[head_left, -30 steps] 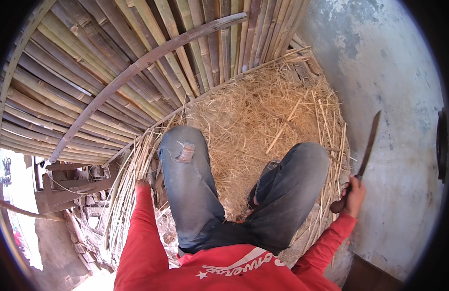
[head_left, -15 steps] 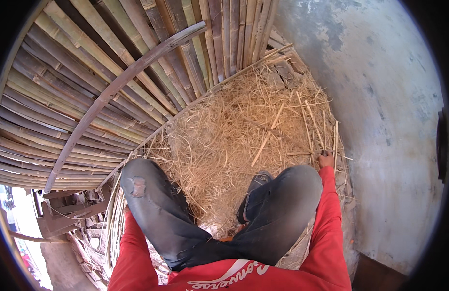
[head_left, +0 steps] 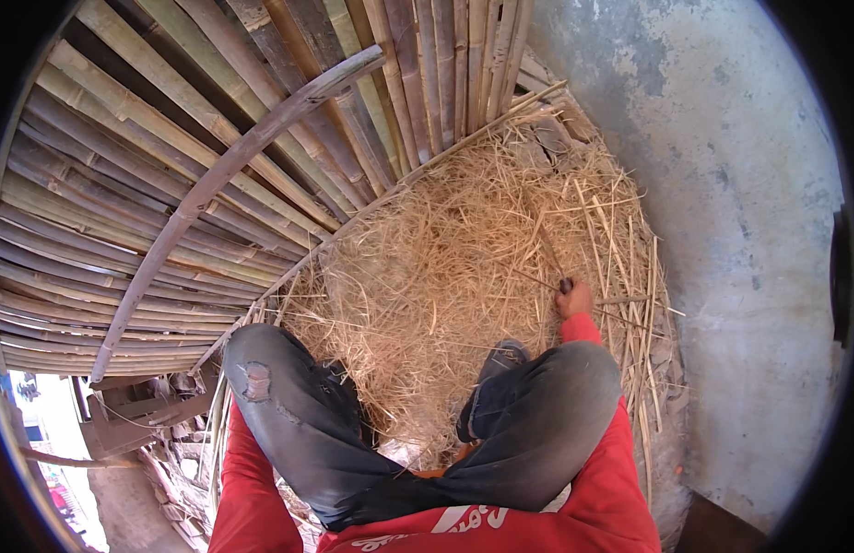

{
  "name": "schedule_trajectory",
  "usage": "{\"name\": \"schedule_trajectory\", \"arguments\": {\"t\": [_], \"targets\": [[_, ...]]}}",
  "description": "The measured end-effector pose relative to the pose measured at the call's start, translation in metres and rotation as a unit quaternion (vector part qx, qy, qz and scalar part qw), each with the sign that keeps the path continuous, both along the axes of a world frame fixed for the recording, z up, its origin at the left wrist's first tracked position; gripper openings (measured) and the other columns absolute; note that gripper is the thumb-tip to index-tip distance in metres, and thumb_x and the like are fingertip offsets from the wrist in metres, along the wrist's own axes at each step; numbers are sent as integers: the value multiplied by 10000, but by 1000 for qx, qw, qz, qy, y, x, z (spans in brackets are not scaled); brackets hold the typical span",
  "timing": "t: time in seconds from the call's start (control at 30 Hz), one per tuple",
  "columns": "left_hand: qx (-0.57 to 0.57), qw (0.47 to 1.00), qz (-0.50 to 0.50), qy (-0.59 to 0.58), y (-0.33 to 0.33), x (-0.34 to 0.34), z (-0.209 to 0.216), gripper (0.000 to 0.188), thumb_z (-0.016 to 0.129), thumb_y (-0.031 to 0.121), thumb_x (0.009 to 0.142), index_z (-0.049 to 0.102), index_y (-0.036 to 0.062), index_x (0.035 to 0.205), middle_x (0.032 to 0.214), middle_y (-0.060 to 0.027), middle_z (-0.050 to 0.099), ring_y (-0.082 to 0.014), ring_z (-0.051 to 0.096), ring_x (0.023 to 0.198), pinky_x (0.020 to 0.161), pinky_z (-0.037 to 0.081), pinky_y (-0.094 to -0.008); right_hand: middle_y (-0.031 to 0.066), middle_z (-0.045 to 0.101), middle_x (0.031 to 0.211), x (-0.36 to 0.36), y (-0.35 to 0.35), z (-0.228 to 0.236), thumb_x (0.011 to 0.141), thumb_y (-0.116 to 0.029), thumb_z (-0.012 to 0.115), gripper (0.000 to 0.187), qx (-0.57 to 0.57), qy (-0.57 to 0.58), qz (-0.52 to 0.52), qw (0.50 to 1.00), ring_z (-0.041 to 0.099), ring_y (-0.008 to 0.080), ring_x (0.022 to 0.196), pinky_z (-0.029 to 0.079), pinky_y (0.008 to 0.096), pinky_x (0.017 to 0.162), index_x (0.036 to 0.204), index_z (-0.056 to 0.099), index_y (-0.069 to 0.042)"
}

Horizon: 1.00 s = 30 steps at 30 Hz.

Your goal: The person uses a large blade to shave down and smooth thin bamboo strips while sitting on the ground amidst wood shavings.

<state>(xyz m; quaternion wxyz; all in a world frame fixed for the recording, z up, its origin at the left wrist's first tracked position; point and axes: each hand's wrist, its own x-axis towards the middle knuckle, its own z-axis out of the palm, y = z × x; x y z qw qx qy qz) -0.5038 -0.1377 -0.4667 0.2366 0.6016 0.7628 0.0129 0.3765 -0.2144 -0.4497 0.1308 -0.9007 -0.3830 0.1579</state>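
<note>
My right hand (head_left: 576,300) is closed around the dark handle (head_left: 565,286) of a tool, just beyond my right knee. A narrow brownish part runs from the handle toward the shavings, perhaps a blade; it blends in, so I cannot tell its kind. Thin bamboo strips (head_left: 616,315) cross beside and beneath this hand. Below it spreads a thick layer of pale bamboo shavings (head_left: 427,249). Of my left arm only the red sleeve (head_left: 252,479) shows, beside my left thigh; the left hand is hidden.
A large slatted bamboo panel (head_left: 215,184) with a curved crosspiece fills the upper left. On the right rises a grey plastered wall (head_left: 740,230). Loose long strips (head_left: 648,359) lie along its foot. Bundled strips and rubble (head_left: 178,488) are at the lower left.
My right hand has moved left, away from the wall, with the dark handle in it. A pale strip lying across the shavings no longer shows there. The bit of left hand by my knee is hidden now.
</note>
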Motion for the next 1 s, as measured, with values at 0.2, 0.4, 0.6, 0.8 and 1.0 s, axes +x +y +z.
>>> {"name": "schedule_trajectory", "arguments": {"t": [0.2, 0.4, 0.6, 0.8, 1.0], "targets": [[148, 961, -42, -230, 83, 38, 64, 299, 694, 271, 964, 743, 10, 1100, 939, -145, 762, -209, 734, 898, 806, 579, -363, 214, 718, 938, -10, 27, 143, 756, -180, 810, 291, 103, -16, 28, 994, 679, 434, 893, 526, 503, 799, 999, 695, -68], [255, 864, -84, -426, 99, 216, 303, 315, 657, 158, 1010, 647, -57, 1239, 1087, -127, 727, -168, 701, 942, 852, 560, -295, 208, 684, 835, -52, 63, 327, 698, -121, 845, 306, 278, -65, 203, 937, 673, 418, 783, 517, 474, 691, 945, 680, -47], [195, 784, -164, -566, 51, 287, 438, 478, 527, 365, 1064, 594, -20, 1340, 1154, -157, 714, -227, 710, 957, 824, 565, -329, 147, 695, 824, -156, 60, 468, 737, -139, 819, 257, 334, -125, 322, 877, 666, 398, 768, 515, 456, 662, 958, 695, -98], [-231, 439, -56, -867, -1, 278, 386, 844, 351, 660, 1021, 385, -23, 1516, 1260, -250, 658, -319, 693, 1078, 856, 593, -442, 101, 669, 798, -265, 4, 496, 650, -50, 785, 287, 393, -161, 503, 753, 670, 333, 739, 522, 416, 637, 918, 701, -111], [-347, 364, -142, -852, -110, 269, 361, 863, 397, 646, 1018, 377, -61, 1513, 1286, -328, 610, -378, 700, 1005, 773, 641, -393, 13, 637, 770, -313, -68, 464, 788, -164, 685, 127, 333, -288, 604, 664, 671, 212, 745, 523, 355, 714, 912, 669, -185]]}}
